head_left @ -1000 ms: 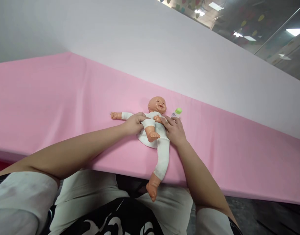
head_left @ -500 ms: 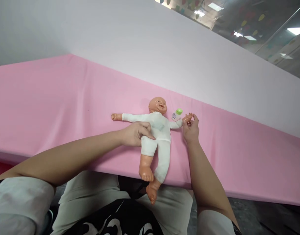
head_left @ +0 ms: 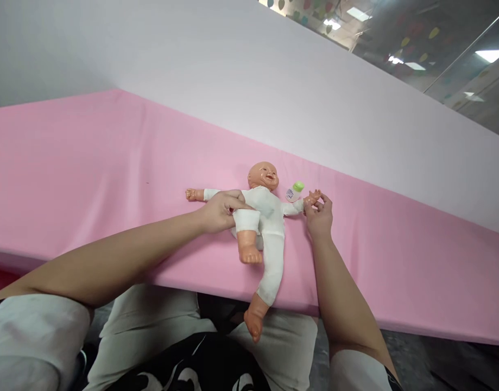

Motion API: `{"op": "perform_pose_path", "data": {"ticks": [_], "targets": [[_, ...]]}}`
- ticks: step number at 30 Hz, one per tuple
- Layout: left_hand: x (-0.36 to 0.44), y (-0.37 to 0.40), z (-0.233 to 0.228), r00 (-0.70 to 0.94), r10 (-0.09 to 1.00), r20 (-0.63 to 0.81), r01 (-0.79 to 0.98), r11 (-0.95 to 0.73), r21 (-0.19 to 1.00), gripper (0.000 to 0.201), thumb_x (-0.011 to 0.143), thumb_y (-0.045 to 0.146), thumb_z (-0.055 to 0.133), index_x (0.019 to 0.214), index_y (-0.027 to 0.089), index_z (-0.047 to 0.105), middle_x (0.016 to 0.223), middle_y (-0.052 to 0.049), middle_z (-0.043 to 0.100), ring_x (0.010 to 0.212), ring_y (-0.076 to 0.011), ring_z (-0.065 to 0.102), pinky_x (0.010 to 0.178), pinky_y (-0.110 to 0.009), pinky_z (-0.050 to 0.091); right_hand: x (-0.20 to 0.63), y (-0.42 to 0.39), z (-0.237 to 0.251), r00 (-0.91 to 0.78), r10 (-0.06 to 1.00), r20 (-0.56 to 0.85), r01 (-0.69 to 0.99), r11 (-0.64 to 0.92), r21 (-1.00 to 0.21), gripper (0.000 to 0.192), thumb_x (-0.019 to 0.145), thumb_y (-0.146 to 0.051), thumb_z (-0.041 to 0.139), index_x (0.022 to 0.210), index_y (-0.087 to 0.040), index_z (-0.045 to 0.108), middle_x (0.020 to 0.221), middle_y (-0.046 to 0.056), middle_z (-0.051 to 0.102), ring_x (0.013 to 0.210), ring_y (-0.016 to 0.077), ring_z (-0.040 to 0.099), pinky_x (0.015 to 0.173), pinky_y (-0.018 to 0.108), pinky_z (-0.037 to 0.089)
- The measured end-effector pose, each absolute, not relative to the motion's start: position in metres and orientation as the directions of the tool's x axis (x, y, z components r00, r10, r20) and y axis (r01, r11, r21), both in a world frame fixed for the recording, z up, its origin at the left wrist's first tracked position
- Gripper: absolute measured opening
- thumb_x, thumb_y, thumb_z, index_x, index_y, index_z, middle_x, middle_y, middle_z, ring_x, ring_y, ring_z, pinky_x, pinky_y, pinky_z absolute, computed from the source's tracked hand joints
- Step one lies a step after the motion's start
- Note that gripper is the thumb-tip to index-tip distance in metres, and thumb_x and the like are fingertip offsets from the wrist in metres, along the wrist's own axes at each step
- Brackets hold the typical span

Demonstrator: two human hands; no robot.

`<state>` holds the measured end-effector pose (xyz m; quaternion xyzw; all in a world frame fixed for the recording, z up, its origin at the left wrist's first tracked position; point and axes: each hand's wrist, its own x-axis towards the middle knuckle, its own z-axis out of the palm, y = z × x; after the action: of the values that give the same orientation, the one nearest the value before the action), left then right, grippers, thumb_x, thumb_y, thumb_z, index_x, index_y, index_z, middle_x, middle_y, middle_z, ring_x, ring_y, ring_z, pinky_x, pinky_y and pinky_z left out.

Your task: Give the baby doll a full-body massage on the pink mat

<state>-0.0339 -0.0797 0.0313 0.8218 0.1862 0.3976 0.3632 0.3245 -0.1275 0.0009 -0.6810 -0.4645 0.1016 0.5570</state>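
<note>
On its back on the pink-covered table lies a baby doll [head_left: 269,209] with a white cloth body, its head toward the wall. My left hand [head_left: 221,210] is closed on the doll's leg on the left, which is bent up so that its foot [head_left: 249,254] hangs over the pink cover. The other leg [head_left: 272,266] stretches toward me, its foot past the table edge. Between thumb and fingers, my right hand [head_left: 319,214] pinches the doll's hand on the right. A small bottle [head_left: 294,192] with a green cap lies close to that arm.
The pink table cover [head_left: 396,250] runs across the view, its front edge just above my lap. Behind it rises a white wall [head_left: 241,70], with a glass panel [head_left: 396,49] at the upper right.
My left hand has moved up and raised the doll's leg on the left, bending it toward the body. My right hand stays on the doll's hand.
</note>
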Motion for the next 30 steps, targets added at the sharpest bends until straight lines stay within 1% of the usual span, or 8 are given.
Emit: {"op": "perform_pose_path", "data": {"ticks": [5, 7, 12, 15, 19, 22, 26, 30], "targets": [[-0.026, -0.065, 0.019, 0.583, 0.684, 0.438, 0.092, -0.591, 0.801, 0.026, 0.078, 0.027, 0.07, 0.097, 0.022, 0.086, 0.086, -0.003, 0.067, 0.075, -0.0141, 0.065, 0.07, -0.025, 0.056, 0.281, -0.132, 0.009, 0.46, 0.714, 0.528, 0.63, 0.157, -0.761, 0.048, 0.089, -0.054, 0.073, 0.122, -0.021, 0.066, 0.11, 0.008, 0.077, 0.087, 0.0201, 0.071, 0.084, 0.038, 0.061], [-0.023, -0.062, 0.014, 0.575, 0.704, 0.417, 0.097, -0.564, 0.82, 0.026, 0.072, 0.024, 0.067, 0.091, 0.019, 0.084, 0.087, -0.003, 0.069, 0.078, -0.0162, 0.068, 0.071, -0.026, 0.057, 0.269, -0.133, 0.01, 0.344, 0.742, 0.575, 0.725, 0.179, -0.665, 0.042, 0.094, -0.052, 0.067, 0.124, -0.023, 0.07, 0.114, 0.009, 0.078, 0.094, 0.0233, 0.071, 0.088, 0.042, 0.061], [-0.018, -0.059, 0.011, 0.576, 0.735, 0.358, 0.092, -0.493, 0.865, 0.018, 0.069, 0.023, 0.062, 0.075, 0.015, 0.077, 0.082, -0.003, 0.07, 0.073, -0.0156, 0.066, 0.066, -0.026, 0.055, 0.254, -0.131, 0.009, -0.108, 0.771, 0.627, 0.892, 0.354, -0.281, 0.035, 0.103, -0.033, 0.053, 0.13, -0.024, 0.073, 0.133, 0.01, 0.075, 0.124, 0.0301, 0.065, 0.113, 0.055, 0.049], [-0.017, -0.06, 0.012, 0.572, 0.755, 0.321, 0.088, -0.446, 0.891, 0.016, 0.07, 0.027, 0.065, 0.075, 0.015, 0.074, 0.081, -0.003, 0.071, 0.07, -0.0154, 0.065, 0.063, -0.026, 0.053, 0.251, -0.13, 0.009, -0.198, 0.784, 0.588, 0.895, 0.389, -0.217, 0.037, 0.104, -0.026, 0.049, 0.131, -0.026, 0.074, 0.14, 0.008, 0.072, 0.128, 0.0291, 0.063, 0.116, 0.056, 0.047], [-0.016, -0.059, 0.013, 0.574, 0.746, 0.338, 0.086, -0.465, 0.881, 0.016, 0.07, 0.026, 0.065, 0.074, 0.015, 0.076, 0.081, -0.004, 0.071, 0.076, -0.0183, 0.068, 0.067, -0.029, 0.056, 0.253, -0.131, 0.009, -0.135, 0.816, 0.562, 0.882, 0.358, -0.308, 0.036, 0.098, -0.031, 0.06, 0.131, -0.025, 0.073, 0.138, 0.01, 0.072, 0.129, 0.0309, 0.064, 0.116, 0.057, 0.048], [-0.019, -0.061, 0.012, 0.576, 0.719, 0.39, 0.074, -0.521, 0.85, 0.021, 0.07, 0.023, 0.065, 0.082, 0.017, 0.082, 0.084, -0.004, 0.072, 0.084, -0.0202, 0.07, 0.076, -0.031, 0.059, 0.262, -0.13, 0.007, 0.086, 0.859, 0.504, 0.847, 0.203, -0.491, 0.045, 0.093, -0.042, 0.069, 0.134, -0.024, 0.069, 0.132, 0.011, 0.075, 0.117, 0.0315, 0.07, 0.105, 0.055, 0.056], [-0.024, -0.07, 0.014, 0.623, 0.657, 0.425, -0.006, -0.539, 0.842, 0.026, 0.078, 0.027, 0.075, 0.101, 0.02, 0.086, 0.092, -0.006, 0.072, 0.087, -0.019, 0.07, 0.076, -0.029, 0.059, 0.284, -0.129, 0.004, 0.359, 0.833, 0.42, 0.684, 0.072, -0.726, 0.051, 0.092, -0.053, 0.068, 0.132, -0.022, 0.067, 0.117, 0.01, 0.078, 0.099, 0.0263, 0.074, 0.093, 0.047, 0.061], [-0.027, -0.088, 0.018, 0.716, 0.518, 0.469, -0.152, -0.54, 0.828, 0.028, 0.083, 0.033, 0.083, 0.108, 0.023, 0.086, 0.093, -0.005, 0.065, 0.081, -0.0139, 0.065, 0.072, -0.025, 0.057, 0.31, -0.128, 0.004, 0.503, 0.78, 0.372, 0.482, 0.104, -0.87, 0.06, 0.094, -0.061, 0.065, 0.138, -0.021, 0.059, 0.128, 0.013, 0.075, 0.108, 0.025, 0.074, 0.092, 0.042, 0.063]]}}
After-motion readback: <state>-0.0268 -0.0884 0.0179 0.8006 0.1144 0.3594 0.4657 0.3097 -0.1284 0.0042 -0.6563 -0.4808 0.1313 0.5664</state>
